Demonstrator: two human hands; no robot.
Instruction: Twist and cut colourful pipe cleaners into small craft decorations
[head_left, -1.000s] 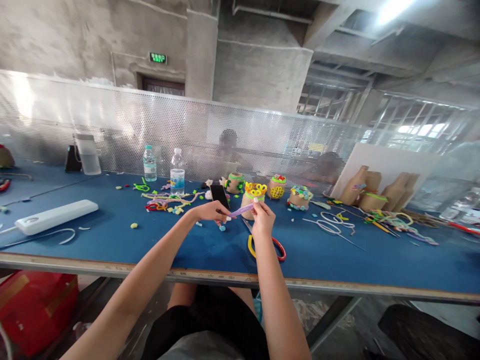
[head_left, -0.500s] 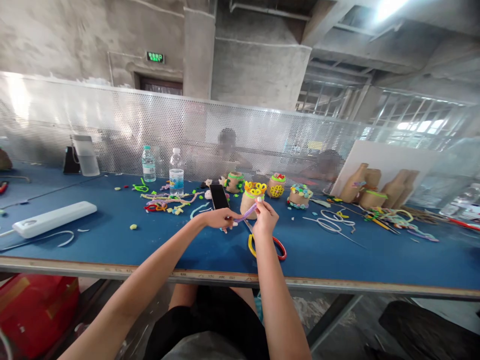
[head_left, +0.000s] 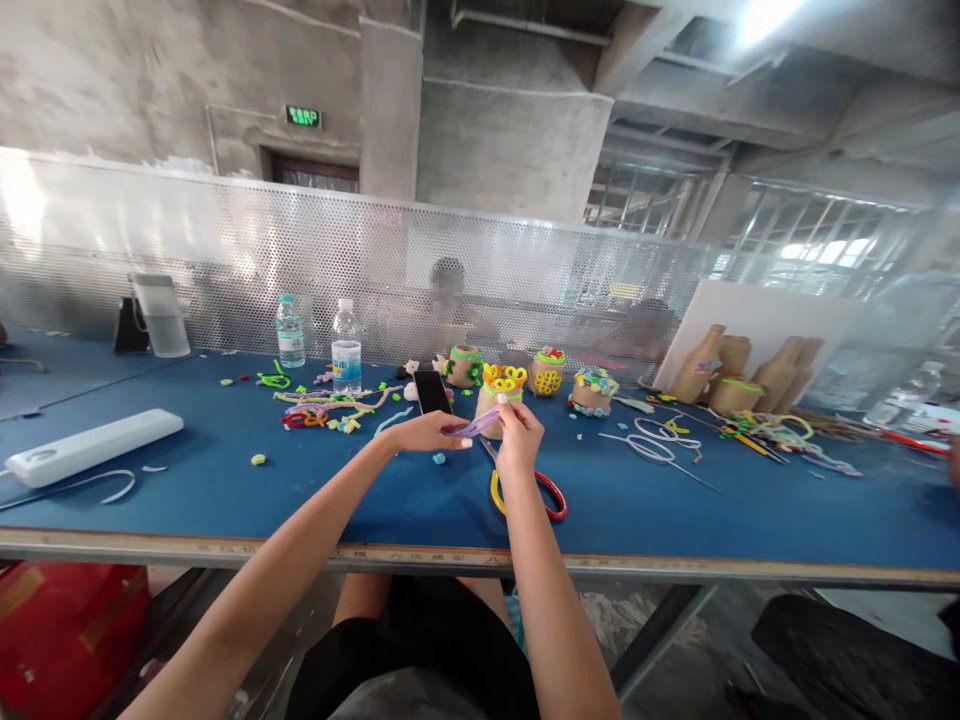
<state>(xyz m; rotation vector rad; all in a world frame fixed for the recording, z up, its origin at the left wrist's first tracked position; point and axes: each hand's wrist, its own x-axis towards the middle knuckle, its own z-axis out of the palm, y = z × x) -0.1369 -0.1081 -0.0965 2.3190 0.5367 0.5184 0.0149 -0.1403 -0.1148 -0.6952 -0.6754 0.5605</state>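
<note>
A purple pipe cleaner [head_left: 478,427] stretches between my two hands above the table and looks doubled. My left hand [head_left: 429,432] is closed on its left end. The thumb and fingers of my right hand [head_left: 520,436] pinch its other end. Just behind them stands a twine-wrapped jar [head_left: 488,402] topped with yellow pipe-cleaner flowers. Under my right hand lies a pair of scissors [head_left: 556,500] with one red and one yellow handle, the blades partly hidden. A black phone [head_left: 431,391] lies beyond my left hand.
Three more decorated jars [head_left: 547,375] stand farther back. Coloured pipe-cleaner pieces [head_left: 330,408] and two water bottles [head_left: 346,350] are on the left, beside a white power strip [head_left: 96,448]. To the right lie white cord [head_left: 656,440] and twine-wrapped bottles [head_left: 697,368]. A perforated metal screen [head_left: 375,255] borders the table.
The purple strip, a single line between my hands before, now looks doubled. My left hand's fingers have straightened somewhat. The whole view has shifted slightly.
</note>
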